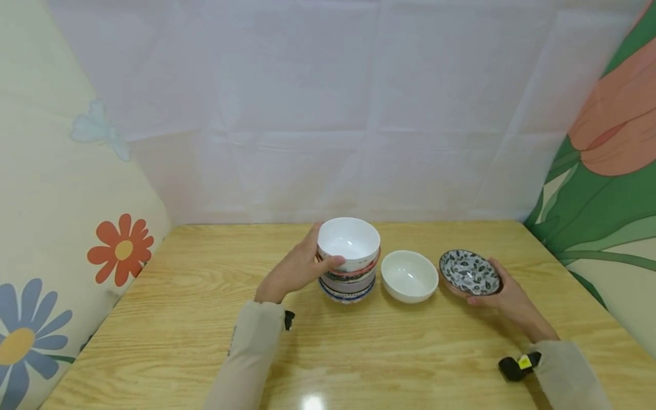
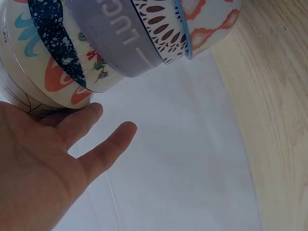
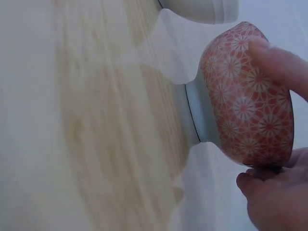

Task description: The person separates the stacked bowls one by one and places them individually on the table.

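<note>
Two hands, each gripping bowls: left hand (image 1: 294, 267) on bowl stack (image 1: 348, 262), right hand (image 1: 504, 296) round patterned bowl (image 1: 470, 272).

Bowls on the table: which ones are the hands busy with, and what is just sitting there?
Busy with:
- stack of bowls, gripped by the left hand
- small patterned bowl, held tilted by the right hand

Just sitting there:
- plain white bowl, between them on the wooden table
- flowered cloths at the sides

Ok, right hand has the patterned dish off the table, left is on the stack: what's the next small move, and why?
Probably carry the patterned dish leftward over the lone white bowl toward the stack of bowls. The right hand grips it tilted and lifted, while the left hand steadies the stack's top bowl.
</note>
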`<state>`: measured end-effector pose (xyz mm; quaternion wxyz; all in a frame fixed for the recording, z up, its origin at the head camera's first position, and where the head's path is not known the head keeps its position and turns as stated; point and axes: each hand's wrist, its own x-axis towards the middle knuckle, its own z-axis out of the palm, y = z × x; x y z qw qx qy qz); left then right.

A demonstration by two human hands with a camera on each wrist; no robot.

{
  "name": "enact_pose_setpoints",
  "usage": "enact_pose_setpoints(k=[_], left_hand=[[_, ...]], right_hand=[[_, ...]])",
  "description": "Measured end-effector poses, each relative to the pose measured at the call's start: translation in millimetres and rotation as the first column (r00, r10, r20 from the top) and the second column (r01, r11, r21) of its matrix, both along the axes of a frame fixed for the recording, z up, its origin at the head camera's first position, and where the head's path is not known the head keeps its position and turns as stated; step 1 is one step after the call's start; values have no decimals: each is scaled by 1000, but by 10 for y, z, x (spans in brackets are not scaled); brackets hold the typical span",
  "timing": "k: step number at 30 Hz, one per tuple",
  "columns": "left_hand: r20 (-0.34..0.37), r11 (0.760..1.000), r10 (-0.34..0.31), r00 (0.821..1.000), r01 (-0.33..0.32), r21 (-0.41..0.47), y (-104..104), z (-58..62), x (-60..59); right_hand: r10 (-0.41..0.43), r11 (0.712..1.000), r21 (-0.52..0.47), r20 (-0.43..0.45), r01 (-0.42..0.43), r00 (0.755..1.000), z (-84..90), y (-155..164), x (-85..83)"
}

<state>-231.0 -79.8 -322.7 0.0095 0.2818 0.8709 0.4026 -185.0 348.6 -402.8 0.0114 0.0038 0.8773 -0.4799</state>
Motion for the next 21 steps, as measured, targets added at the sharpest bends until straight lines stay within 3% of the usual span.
enact_pose_setpoints(k=[8,16,21], left_hand=[[17,1000,-1,1000,1,3,6,7,15],[24,1000,7,1000,-7,0,3,9,20],[25,1000,12,1000,-12,-9,1,12,18]], right_hand=[[52,999,22,-77,-50,996,69,26,33],[72,997,-39,-36,-73,997,190,31,10],[72,997,-6,-28,-73,997,305,9,-30]])
